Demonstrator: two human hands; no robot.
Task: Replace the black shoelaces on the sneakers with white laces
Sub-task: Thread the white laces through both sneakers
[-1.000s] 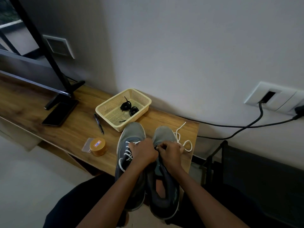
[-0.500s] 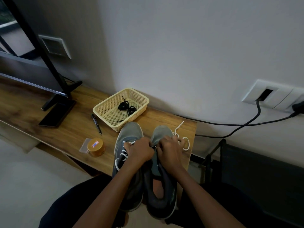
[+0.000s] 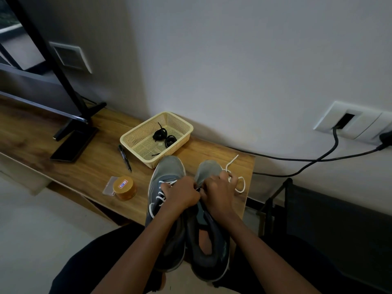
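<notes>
Two grey sneakers stand side by side at the wooden shelf's (image 3: pixel 214 151) near edge, toes toward the wall. The left sneaker (image 3: pixel 167 168) carries a white lace across its eyelets. Over the right sneaker (image 3: pixel 209 169), my left hand (image 3: pixel 181 194) and my right hand (image 3: pixel 219 193) are curled close together at its lacing area. A loose white lace (image 3: pixel 235 177) trails from under my right hand onto the wood. What my left fingers pinch is hidden. The rolled black laces (image 3: pixel 164 136) lie in the yellow basket (image 3: pixel 131 140).
A black marker pen (image 3: pixel 125 159) lies left of the basket. An amber jar (image 3: pixel 124 187) sits on a small plastic bag. A dark phone (image 3: pixel 72 146) and a black stand foot are further left. Black cables (image 3: pixel 307 160) run from wall sockets at the right.
Both hands stay bunched over the right sneaker with only small finger movement. The camera view has shifted slightly; nothing else has moved.
</notes>
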